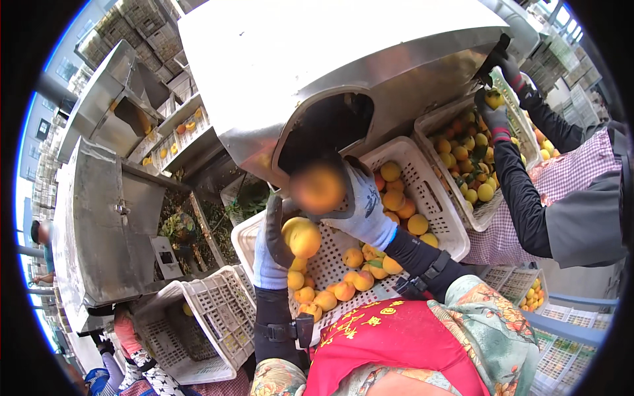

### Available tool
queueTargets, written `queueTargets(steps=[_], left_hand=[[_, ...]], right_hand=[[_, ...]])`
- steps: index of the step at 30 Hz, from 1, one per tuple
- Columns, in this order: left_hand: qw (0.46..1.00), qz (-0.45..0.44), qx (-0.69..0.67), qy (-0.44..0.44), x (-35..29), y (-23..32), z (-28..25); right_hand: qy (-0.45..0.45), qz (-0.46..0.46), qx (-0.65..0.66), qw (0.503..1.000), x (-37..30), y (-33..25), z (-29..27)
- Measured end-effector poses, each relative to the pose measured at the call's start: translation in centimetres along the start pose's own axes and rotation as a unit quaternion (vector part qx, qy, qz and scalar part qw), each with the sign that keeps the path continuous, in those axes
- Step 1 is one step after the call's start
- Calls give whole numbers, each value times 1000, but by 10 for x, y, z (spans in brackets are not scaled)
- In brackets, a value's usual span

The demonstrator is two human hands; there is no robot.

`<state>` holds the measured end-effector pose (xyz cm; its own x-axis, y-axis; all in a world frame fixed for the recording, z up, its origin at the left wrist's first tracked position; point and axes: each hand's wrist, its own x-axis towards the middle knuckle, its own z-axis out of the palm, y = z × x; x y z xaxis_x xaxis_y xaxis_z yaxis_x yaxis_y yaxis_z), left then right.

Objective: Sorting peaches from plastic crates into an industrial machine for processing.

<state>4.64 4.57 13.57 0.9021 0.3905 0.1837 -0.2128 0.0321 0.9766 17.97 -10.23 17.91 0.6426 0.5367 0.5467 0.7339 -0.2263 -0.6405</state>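
While your left hand point(269, 247) gripped one peach point(303, 239), your right hand point(367, 206) gripped another peach point(317, 189).
More fruit point(345, 290) lined the crate's point(432, 193) near edge.

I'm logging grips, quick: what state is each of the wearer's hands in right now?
Left hand: closed around a yellow peach.
Right hand: holding an orange peach, blurred in the picture.

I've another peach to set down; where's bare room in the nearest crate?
The white crate has bare floor between the left hand, the right hand and the curved row of peaches. Right of the right hand is crowded too.
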Motion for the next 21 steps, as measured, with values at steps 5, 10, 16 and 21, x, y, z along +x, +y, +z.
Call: queueTargets(steps=[5, 10, 16, 21], left_hand=[[999, 5, -34, 5, -31, -41, 4], [789, -272, -534, 134, -12, -44, 27], [855, -202, -462, 120, -16, -26, 23], [950, -122, -276, 72, -6, -2, 33]], right_hand=[[90, 8, -147, 985, 4, 25, 31], [60, -25, -146, 987, 50, 79, 53], [-115, 127, 99, 980, 28, 22, 17], [-165, -17, 30, 986, -23, -6, 11]])
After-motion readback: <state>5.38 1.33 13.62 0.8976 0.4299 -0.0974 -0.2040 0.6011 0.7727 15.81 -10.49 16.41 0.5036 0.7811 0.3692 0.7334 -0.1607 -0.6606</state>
